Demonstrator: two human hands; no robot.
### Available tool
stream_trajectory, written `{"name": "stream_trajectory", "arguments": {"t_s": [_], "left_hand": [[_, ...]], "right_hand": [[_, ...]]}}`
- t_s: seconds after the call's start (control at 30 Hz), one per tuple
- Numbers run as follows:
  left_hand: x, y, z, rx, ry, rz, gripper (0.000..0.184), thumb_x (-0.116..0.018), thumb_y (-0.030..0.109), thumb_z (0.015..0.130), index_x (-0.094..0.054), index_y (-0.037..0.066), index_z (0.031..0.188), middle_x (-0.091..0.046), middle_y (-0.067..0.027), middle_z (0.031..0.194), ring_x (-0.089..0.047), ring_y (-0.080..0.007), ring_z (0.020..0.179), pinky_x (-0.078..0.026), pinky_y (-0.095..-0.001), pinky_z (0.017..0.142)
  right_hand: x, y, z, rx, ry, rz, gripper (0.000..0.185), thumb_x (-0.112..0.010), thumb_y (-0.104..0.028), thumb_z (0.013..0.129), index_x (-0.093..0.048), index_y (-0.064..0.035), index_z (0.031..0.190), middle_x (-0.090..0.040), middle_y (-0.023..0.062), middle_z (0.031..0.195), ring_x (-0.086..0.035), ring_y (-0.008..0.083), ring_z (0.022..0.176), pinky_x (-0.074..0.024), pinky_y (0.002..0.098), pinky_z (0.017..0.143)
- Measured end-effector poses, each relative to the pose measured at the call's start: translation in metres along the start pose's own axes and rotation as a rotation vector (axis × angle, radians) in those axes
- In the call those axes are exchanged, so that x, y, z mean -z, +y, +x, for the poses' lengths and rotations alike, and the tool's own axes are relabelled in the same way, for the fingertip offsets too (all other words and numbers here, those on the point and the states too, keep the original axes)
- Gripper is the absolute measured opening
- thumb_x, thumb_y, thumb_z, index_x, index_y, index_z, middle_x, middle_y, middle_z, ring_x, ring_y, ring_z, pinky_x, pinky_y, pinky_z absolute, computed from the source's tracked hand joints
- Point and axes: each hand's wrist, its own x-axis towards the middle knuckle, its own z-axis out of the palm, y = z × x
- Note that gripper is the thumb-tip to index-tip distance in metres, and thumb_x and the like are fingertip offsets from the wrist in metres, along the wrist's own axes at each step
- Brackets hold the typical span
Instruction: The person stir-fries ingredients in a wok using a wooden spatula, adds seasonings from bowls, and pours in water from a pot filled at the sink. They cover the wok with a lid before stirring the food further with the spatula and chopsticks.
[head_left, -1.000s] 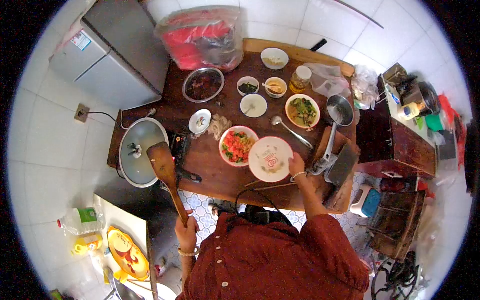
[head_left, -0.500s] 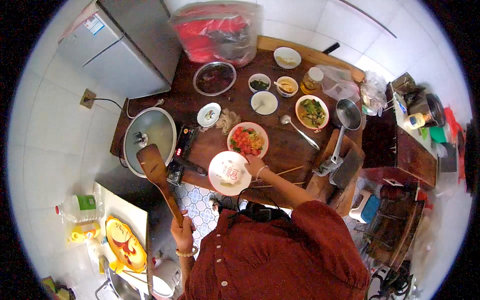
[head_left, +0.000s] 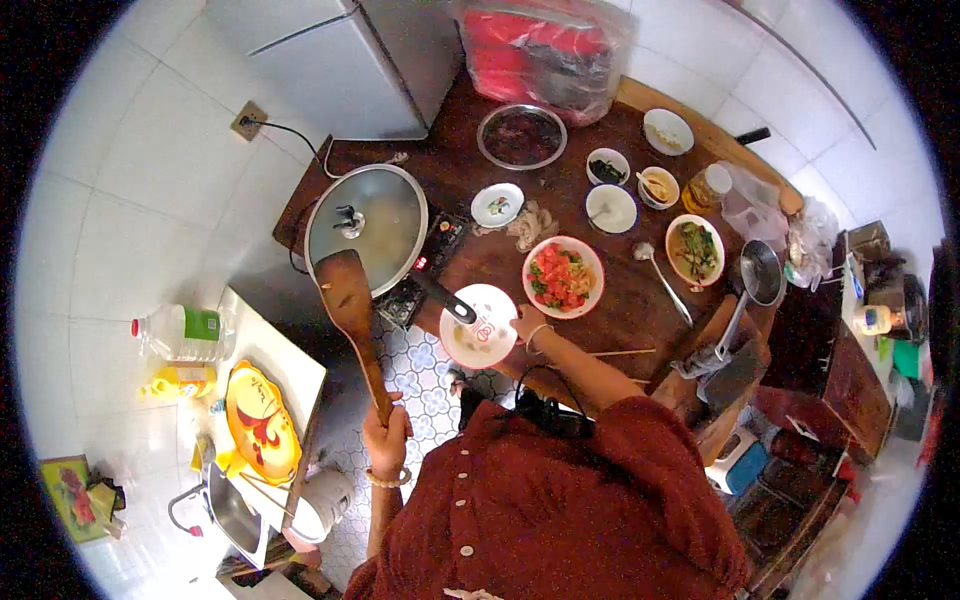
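My left hand is closed round the handle of a wooden spatula, whose blade overlaps the edge of a lidded pan. The pan sits on a cooker with red lit digits, its black handle pointing towards me. My right hand grips the rim of a white bowl with a red rim and red print inside. That bowl is at the table's front edge, beside the pan handle. Just behind my right hand is a bowl of chopped tomato and greens.
Across the table stand a bowl of cooked greens, a ladle, small bowls, an oil jar and a saucepan. At the left a side counter bears a yellow tray, with a sink beyond.
The white bowl has moved left in my right hand, from beside the tomato bowl to the pan handle. The view has turned left. My left hand keeps the spatula.
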Motion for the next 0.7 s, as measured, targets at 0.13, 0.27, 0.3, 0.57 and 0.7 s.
{"name": "stream_trajectory", "arguments": {"t_s": [0.13, 0.27, 0.3, 0.57, 0.7], "left_hand": [[0.002, 0.002, -0.003, 0.024, 0.033, 0.034, 0.017, -0.046, 0.006, 0.083, -0.051, -0.003, 0.097, -0.045, 0.0011, 0.053, -0.041, -0.0059, 0.043, -0.033, -0.0207, 0.04], [0.007, -0.004, -0.007, -0.035, -0.029, -0.011, 0.017, -0.048, 0.014, 0.086, -0.049, 0.002, 0.099, -0.044, 0.0018, 0.057, -0.039, -0.0055, 0.042, -0.029, -0.0192, 0.038], [0.005, -0.003, -0.006, -0.039, -0.041, -0.011, 0.017, -0.048, 0.014, 0.086, -0.049, 0.002, 0.099, -0.044, 0.0018, 0.057, -0.039, -0.0055, 0.042, -0.029, -0.0192, 0.038], [-0.001, 0.004, -0.005, 0.015, -0.019, 0.015, 0.017, -0.046, 0.006, 0.084, -0.049, -0.002, 0.098, -0.044, 0.0009, 0.055, -0.04, -0.0063, 0.044, -0.032, -0.0204, 0.041], [-0.003, 0.001, -0.002, -0.008, -0.04, -0.005, 0.017, -0.046, 0.007, 0.084, -0.049, -0.002, 0.098, -0.045, 0.0007, 0.055, -0.041, -0.0063, 0.045, -0.033, -0.0205, 0.041]], "right_hand": [[-0.042, 0.028, 0.036, -0.09, -0.009, 0.325, 0.026, -0.057, -0.012, 0.073, -0.05, -0.0004, 0.095, -0.056, 0.0133, 0.091, -0.061, 0.0264, 0.077, -0.0557, 0.0364, 0.058], [-0.021, 0.004, 0.028, -0.244, 0.032, 0.115, 0.022, -0.055, -0.012, 0.076, -0.051, -0.0006, 0.094, -0.057, 0.0136, 0.089, -0.061, 0.0255, 0.076, -0.0545, 0.0368, 0.058], [-0.025, 0.008, 0.032, -0.251, 0.04, 0.12, 0.022, -0.055, -0.012, 0.076, -0.051, -0.0006, 0.094, -0.057, 0.0136, 0.089, -0.061, 0.0255, 0.076, -0.0545, 0.0368, 0.058], [-0.041, 0.023, 0.033, -0.178, 0.102, 0.49, 0.033, -0.055, -0.011, 0.077, -0.051, -0.0021, 0.108, -0.057, 0.0147, 0.091, -0.06, 0.0262, 0.081, -0.0513, 0.0394, 0.065], [0.002, 0.021, 0.006, -0.211, -0.413, 0.643, 0.039, -0.058, -0.011, 0.077, -0.049, -0.0072, 0.114, -0.058, 0.0142, 0.095, -0.06, 0.0262, 0.081, -0.0492, 0.04, 0.064]]}}
